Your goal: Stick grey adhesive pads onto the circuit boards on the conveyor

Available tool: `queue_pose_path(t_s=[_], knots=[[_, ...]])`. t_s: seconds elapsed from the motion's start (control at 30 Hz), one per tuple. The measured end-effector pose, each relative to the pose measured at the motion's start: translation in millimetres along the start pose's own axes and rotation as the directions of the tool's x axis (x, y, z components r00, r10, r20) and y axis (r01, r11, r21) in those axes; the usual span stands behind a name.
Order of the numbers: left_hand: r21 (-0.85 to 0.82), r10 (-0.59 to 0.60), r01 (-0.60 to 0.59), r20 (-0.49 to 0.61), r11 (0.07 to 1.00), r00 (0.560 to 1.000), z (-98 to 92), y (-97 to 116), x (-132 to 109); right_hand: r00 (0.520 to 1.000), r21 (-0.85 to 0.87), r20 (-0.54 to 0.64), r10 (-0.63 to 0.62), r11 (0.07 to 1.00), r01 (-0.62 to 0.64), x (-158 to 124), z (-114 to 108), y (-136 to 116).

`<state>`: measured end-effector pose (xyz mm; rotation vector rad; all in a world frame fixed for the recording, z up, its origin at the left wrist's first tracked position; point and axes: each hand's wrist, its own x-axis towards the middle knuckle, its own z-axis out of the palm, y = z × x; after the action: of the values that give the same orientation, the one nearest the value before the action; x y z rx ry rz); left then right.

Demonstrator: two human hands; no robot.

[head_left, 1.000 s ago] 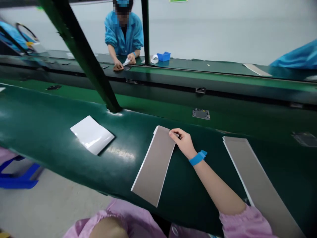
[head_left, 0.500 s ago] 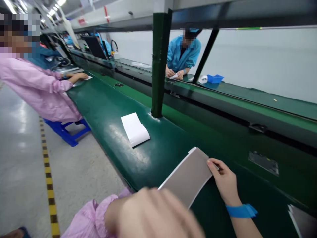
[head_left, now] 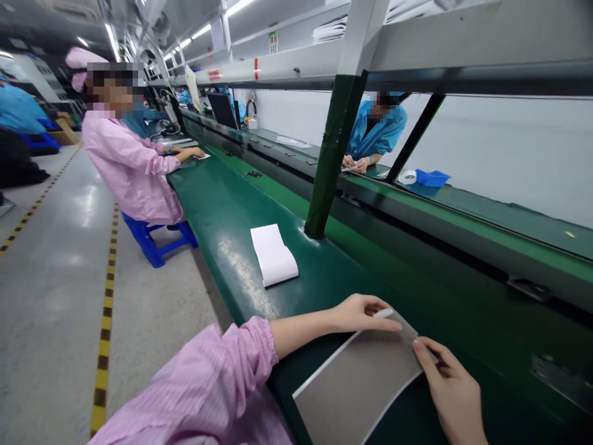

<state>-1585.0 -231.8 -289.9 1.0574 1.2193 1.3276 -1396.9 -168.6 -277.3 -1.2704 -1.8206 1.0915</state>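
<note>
A grey sheet with white edges (head_left: 356,383) lies in front of me on the green bench, its far end slightly raised. At its far left corner is my left hand (head_left: 364,314), thumb laid over the top face and fingers curled at the edge. My right hand (head_left: 451,386) pinches the far right corner between thumb and fingers. The sheet's near end runs out of the picture at the bottom. Farther along the bench, apart from both hands, lies a white sheet (head_left: 274,256) with its near end curled over.
The green bench (head_left: 222,210) runs away to the left, with a green post (head_left: 330,161) rising from it. A person in pink (head_left: 134,161) sits on a blue stool (head_left: 160,241) along it. Across the divider, a person in blue (head_left: 377,136) works near a blue bin (head_left: 432,178).
My left hand has moved from the blurred foreground to the sheet's far left corner and taken hold there. My right hand keeps its pinch. The view has shifted, showing more of the left aisle.
</note>
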Motion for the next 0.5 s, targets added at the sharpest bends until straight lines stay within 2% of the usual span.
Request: queue_pose_path(t_s=[0.1, 0.33, 0.5], knots=[[0.074, 0.032, -0.030, -0.024, 0.997, 0.999, 3.0, 3, -5, 1.000, -0.012, 0.006, -0.001, 1.000, 0.001, -1, 0, -1], [0.090, 0.063, -0.058, -0.043, 0.994, 0.997, 3.1, 8, -9, 0.988, 0.007, 0.025, 0.149, 0.989, -0.150, -4, 0, -14], [0.057, 0.079, -0.077, -0.041, 0.995, 0.996, 3.1, 6, -9, 0.987, 0.005, 0.061, 0.147, 0.989, -0.148, 1, 0, -10]])
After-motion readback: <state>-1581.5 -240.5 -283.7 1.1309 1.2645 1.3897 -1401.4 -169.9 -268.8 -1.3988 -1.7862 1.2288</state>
